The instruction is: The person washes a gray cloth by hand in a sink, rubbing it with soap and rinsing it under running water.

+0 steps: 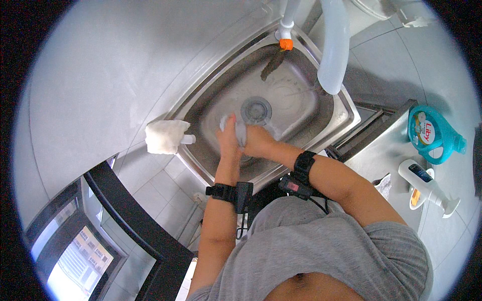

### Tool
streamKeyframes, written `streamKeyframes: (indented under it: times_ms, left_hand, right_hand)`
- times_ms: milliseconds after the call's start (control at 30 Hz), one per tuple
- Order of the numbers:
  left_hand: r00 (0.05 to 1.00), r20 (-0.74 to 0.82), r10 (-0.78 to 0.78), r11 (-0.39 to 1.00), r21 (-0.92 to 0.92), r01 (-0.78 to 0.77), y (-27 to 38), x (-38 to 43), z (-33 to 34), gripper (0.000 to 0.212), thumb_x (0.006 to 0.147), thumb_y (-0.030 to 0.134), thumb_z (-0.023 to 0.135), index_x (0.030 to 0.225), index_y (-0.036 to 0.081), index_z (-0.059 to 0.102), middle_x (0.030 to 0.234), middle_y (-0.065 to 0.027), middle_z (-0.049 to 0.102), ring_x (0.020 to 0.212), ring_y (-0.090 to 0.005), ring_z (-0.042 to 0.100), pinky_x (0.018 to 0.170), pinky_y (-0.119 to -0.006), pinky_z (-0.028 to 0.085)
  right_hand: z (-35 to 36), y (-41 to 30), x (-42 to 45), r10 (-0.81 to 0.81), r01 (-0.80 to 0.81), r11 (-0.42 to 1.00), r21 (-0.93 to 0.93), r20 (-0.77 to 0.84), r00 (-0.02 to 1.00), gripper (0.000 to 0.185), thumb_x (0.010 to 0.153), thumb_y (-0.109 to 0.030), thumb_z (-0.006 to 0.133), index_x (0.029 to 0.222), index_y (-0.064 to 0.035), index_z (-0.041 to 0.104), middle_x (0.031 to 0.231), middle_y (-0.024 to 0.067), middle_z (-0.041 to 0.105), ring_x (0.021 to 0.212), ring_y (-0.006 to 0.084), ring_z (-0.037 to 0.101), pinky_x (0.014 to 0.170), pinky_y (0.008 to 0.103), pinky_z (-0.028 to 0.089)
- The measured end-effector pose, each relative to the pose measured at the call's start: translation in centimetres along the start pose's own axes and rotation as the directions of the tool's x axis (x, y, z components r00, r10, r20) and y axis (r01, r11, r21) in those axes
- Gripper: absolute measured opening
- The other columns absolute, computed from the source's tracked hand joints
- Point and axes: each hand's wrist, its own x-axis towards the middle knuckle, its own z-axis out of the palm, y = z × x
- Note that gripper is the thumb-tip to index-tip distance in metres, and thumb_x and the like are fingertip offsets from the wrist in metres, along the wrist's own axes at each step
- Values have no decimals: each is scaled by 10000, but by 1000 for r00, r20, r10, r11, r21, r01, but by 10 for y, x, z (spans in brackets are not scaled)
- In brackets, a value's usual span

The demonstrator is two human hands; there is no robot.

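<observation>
Low in the stainless steel sink [322, 113], my two hands are close together over the basin. A wet, pale cloth [240, 134] is bunched between them; its full shape is hidden by my fingers. My left hand [227, 137] holds it from the left side, with some white material also showing near the fingertips. From the other side my right hand [260, 140] grips the same cloth, knuckles towards the drain. Just beyond my hands is the round sink drain [256, 110]. A white tap with an orange nozzle [285, 44] hangs over the far corner, above a dark streak [272, 66].
A cream cloth bundle [167, 136] on a white tube juts over the left rim. A translucent white hose-like tube [333, 56] hangs at the right. Counter items include a teal Liby bottle [433, 131], a white pump bottle [425, 184] and a small dish [415, 199].
</observation>
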Motion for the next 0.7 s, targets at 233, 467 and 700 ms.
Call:
streamKeyframes:
  times_ms: [233, 467, 700]
  left_hand:
    - [997, 0, -81, 992, -93, 80, -29, 15, -13, 362, 688, 208, 587, 931, -37, 480, 821, -107, 533, 653, -219, 540, 554, -344, 448]
    - [928, 367, -71, 955, -244, 169, -32, 3, 21, 384, 781, 320, 502, 967, -13, 461, 885, -91, 530, 787, -185, 525, 670, -316, 425]
    - [877, 479, -18, 942, -286, 175, -40, 20, 37, 423, 809, 365, 433, 1057, 24, 410, 1016, -95, 489, 898, -218, 491, 761, -337, 408]
  right_hand:
    - [-3, -4, -6, 100, -86, 979, -187, 67, 993, 452, 535, -292, 658, 888, -42, 528, 798, 189, 560, 750, 345, 535, 657, 399, 427]
    - [-48, 33, -10, 116, -118, 988, 102, 32, 993, 500, 519, -202, 667, 948, -3, 504, 848, 153, 564, 776, 237, 549, 692, 311, 430]
    - [-107, 73, -22, 350, -209, 512, 833, 20, 937, 662, 584, -222, 697, 1111, -15, 354, 1014, 74, 495, 920, 210, 483, 764, 286, 398]
